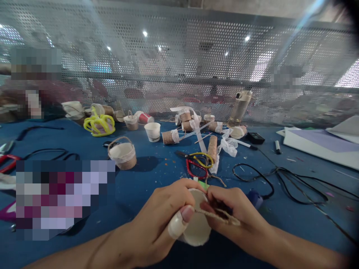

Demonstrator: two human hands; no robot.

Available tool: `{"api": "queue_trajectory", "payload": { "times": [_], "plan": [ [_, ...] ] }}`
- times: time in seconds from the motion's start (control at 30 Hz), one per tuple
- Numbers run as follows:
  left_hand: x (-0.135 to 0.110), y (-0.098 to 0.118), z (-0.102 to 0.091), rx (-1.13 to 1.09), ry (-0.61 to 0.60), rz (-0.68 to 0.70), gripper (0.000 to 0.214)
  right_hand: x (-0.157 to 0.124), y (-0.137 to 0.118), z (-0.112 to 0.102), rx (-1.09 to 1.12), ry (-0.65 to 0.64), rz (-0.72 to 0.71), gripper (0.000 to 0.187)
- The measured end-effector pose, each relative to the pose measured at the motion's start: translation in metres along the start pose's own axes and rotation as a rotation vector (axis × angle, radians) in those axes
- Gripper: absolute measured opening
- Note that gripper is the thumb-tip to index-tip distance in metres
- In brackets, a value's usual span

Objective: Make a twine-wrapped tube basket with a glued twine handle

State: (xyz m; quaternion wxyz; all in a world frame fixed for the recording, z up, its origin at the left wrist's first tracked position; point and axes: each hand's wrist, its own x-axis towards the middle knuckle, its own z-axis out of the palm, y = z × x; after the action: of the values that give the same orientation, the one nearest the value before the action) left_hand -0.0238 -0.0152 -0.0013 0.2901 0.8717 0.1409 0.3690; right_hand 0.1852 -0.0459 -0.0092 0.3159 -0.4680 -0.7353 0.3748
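A white paper cup (pixel 198 228) tilts its open mouth toward me, low in the middle of the view. My left hand (pixel 168 213) is closed on its rim, with a white wrap around the thumb. A strand of twine (pixel 209 214) stretches across the cup's mouth from the left thumb to my right hand (pixel 235 209). That hand is closed on the twine at the cup's right side, with some fingertips inside the rim. Just beyond my hands lie scissors (pixel 196 170) with red and yellow handles and a twine-wrapped roll (pixel 213 147).
A small twine-handled basket (pixel 123 155) stands left of centre, near another white cup (pixel 153 132). Several twine-covered cups and lace strips (pixel 200 129) lie along the perforated metal screen (pixel 168 48). Black cables (pixel 294 183) and white sheets (pixel 336 140) are at the right.
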Motion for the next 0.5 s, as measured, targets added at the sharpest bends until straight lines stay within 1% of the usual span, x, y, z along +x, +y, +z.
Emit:
{"api": "queue_trajectory", "payload": {
  "times": [0.1, 0.23, 0.43, 0.5],
  "plan": [
    [-0.0025, -0.0020, 0.0002, -0.087, -0.008, -0.053, 0.032, -0.0010, 0.0027, 0.0017, 0.007, 0.012, -0.024, 0.030],
    [-0.0077, -0.0046, 0.0008, -0.215, 0.007, -0.152, 0.034, -0.0032, 0.0058, 0.0030, 0.005, -0.016, -0.022, 0.025],
    [-0.0054, -0.0022, -0.0010, -0.293, 0.051, -0.241, 0.035, -0.0032, 0.0052, 0.0017, -0.003, -0.020, -0.081, 0.029],
    [-0.0034, -0.0017, -0.0033, -0.310, 0.077, -0.258, 0.032, -0.0032, 0.0054, -0.0008, -0.032, 0.014, -0.130, 0.030]
  ]
}}
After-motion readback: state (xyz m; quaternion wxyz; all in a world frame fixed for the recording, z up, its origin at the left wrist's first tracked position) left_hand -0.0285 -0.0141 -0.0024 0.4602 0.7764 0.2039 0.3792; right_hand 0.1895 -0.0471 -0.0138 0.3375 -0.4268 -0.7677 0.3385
